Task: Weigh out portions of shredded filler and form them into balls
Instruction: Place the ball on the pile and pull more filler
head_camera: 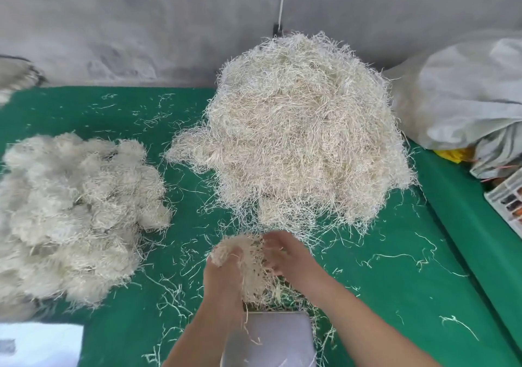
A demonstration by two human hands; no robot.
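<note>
Both hands close together over the green table, a wad of filler pressed between them. Left hand cups its left side, right hand its right, fingers curled into the strands. Scale just below the wad. Big loose heap behind. Pile of balls at left. Bag far right.

Scale cut off below, partly hidden behind blurred hands and filler clump.
</note>
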